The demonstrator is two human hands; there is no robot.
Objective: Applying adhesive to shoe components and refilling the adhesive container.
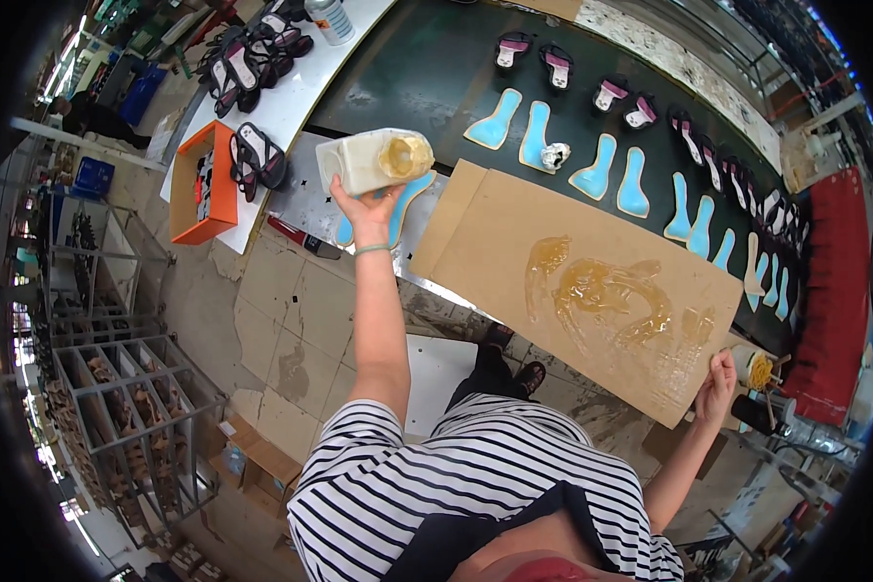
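My left hand [367, 210] is closed round a white plastic jug [352, 165], tipped on its side. Its mouth is crusted with amber, glue-like stuff and points right. Below and behind the jug, blue sole-shaped pieces [398, 225] lie partly hidden on the metal table edge. A brown cardboard sheet [480, 225] slants across the front of the work surface. Wet amber smears of what looks like glue [601, 289] cover its middle. At the sheet's near right corner my right hand [716, 388] pinches the edge, thumb on top.
Blue soles [495, 121] line the dark green conveyor belt [398, 82], with strap sandals [558, 68] in a row behind them. A crumpled white lump [555, 155] rests on one sole. An orange box [225, 209] and more sandals [257, 160] stand left. A yellow-topped container [752, 367] is beside my right hand.
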